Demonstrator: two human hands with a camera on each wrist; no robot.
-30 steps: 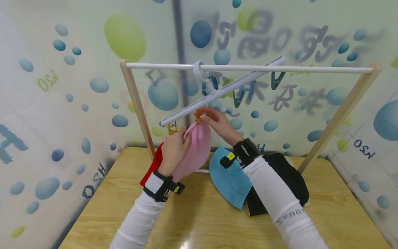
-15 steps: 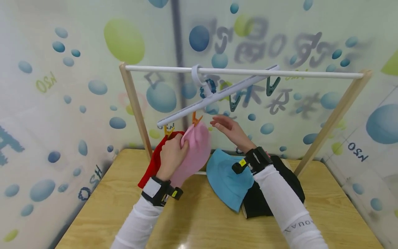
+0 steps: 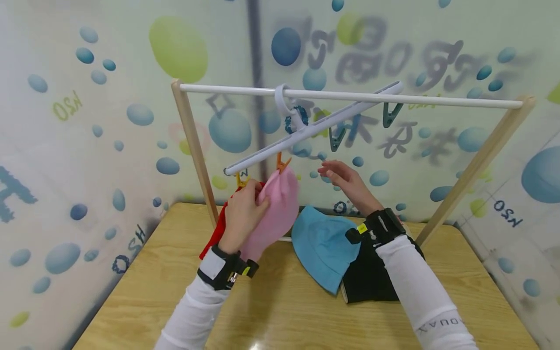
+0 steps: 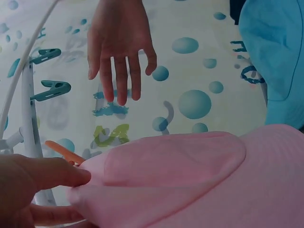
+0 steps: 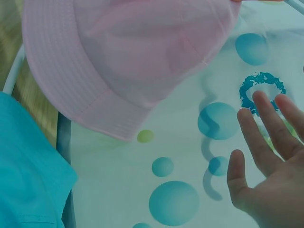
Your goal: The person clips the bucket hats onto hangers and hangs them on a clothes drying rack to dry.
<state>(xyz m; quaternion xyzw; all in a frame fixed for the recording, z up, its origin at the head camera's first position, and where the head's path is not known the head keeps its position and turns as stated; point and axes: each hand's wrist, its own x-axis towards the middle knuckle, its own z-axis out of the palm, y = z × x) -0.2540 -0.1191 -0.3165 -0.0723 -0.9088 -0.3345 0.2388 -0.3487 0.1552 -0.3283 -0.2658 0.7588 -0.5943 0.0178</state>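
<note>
Head view: left hand (image 3: 242,214) pinches pink hat (image 3: 280,206), apparently caught in orange clip (image 3: 283,165) under hanger (image 3: 315,127); right hand (image 3: 346,183) empty, fingers extended. Best check clip's bite, then release gently, no tugging.

Free gap btwn R hand (image 3: 350,185) & pink hat (image 3: 282,199); hanger (image 3: 315,129) (slanted, w/ green clips (image 4: 45,94)) blocks passage above; blue hat (image 3: 323,248) on table (image 3: 288,306) obstructs below.
</note>
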